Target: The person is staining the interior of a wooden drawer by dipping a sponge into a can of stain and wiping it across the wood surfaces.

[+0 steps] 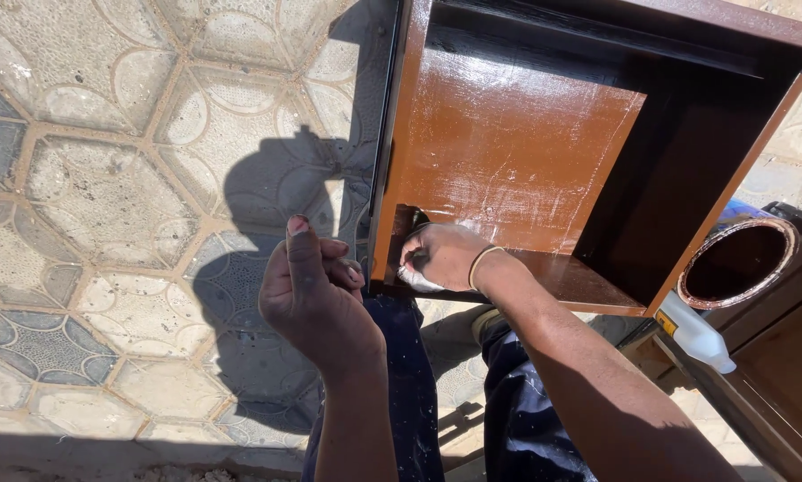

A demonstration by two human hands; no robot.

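Note:
A glossy brown wooden cabinet box point(508, 143) lies open toward me, its inner panel shiny and wet-looking. My right hand point(446, 254) reaches into its lower left corner and is closed around a white cloth pad point(416, 279) pressed against the wood; a thin band circles that wrist. My left hand point(316, 286) hovers outside the box, left of its edge, fingers curled in with the thumb up and nothing in it.
A round tin of dark brown finish point(737, 263) sits on another dark wooden piece point(785, 357) at right, with a white plastic bottle point(695, 335) beside it. Patterned hexagonal paving point(107, 178) covers the ground at left. My paint-spattered dark trousers point(517, 411) are below.

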